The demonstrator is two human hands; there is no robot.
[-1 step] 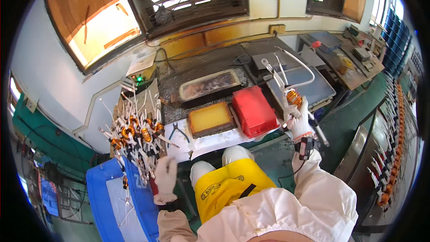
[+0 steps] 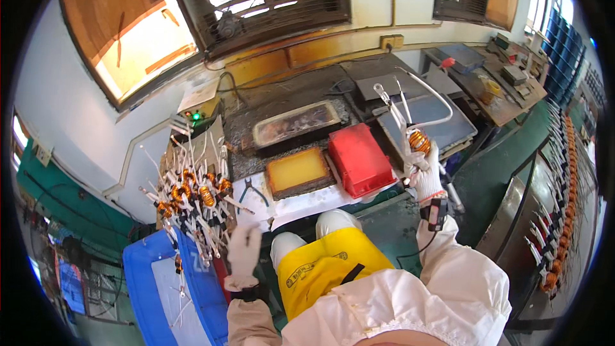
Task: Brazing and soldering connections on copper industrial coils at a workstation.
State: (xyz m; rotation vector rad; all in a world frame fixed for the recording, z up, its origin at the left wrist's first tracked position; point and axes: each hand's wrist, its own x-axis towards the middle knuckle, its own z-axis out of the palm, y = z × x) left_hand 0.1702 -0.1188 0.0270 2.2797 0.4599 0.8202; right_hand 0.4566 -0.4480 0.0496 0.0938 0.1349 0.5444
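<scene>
Sat at a grimy workbench, yellow apron over the knees. Held up in the white-gloved right hand: a copper-orange wound coil with long white-sleeved leads, leads pointing up and away, body level w/ the far edge of the red rectangular plastic tray but off to its right, over the dark flat plate. Fingers closed round the coil body from below, clamped firm; leads free, touching nothing.

White-gloved left hand raised at the near edge of the heap of same copper coils w/ white leads, above the blue plastic crate. Fingers looked loosely spread, palm toward the heap; contact w/ a lead couldn't be told, nothing clearly gripped.

Judged as handling one coil near the shallow square pan of amber-yellow liquid and the darker rectangular metal pan behind it. To do it well, prob.: gripped by the winding, not the leads; leads kept straight and together; wrist steady so tips stayed clear of the red tray's rim; left hand kept out of the tangle to avoid snagging neighbours.
</scene>
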